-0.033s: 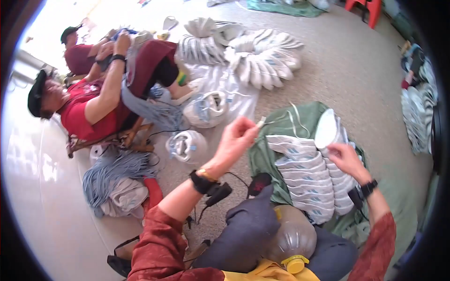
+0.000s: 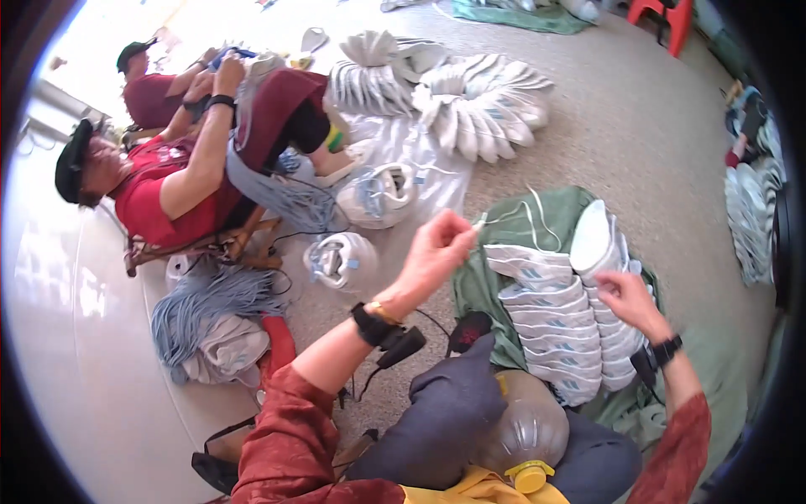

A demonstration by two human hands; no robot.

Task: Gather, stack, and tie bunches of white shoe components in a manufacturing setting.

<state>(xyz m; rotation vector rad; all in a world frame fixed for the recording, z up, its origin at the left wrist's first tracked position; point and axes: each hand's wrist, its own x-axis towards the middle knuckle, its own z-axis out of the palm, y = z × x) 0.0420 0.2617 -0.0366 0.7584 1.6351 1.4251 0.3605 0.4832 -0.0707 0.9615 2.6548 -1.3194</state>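
My left hand (image 2: pixel 435 254) is raised left of the green cloth (image 2: pixel 480 281), thumb and fingers pinched on the end of a thin white cord (image 2: pixel 531 220). The cord loops to the right over the cloth. White shoe uppers (image 2: pixel 550 307) with light blue marks lie nested in two rows on this cloth. My right hand (image 2: pixel 631 301) hovers over the right row, just below a smooth white rounded piece (image 2: pixel 593 239) at its far end. Its fingers are curled together; whatever they hold, if anything, is too small to make out.
A clear plastic jug (image 2: pixel 525 420) with a yellow cap stands between my legs. Two white shoe bundles (image 2: pixel 340 260) and blue laces (image 2: pixel 210 307) lie to the left. Two seated people in red (image 2: pixel 172 181) work there. Fanned white uppers (image 2: pixel 483 101) lie farther off.
The whole view has shifted slightly, so things appear a little farther right. My right hand has dropped slightly toward me from the white rounded piece. My left hand keeps its pinch.
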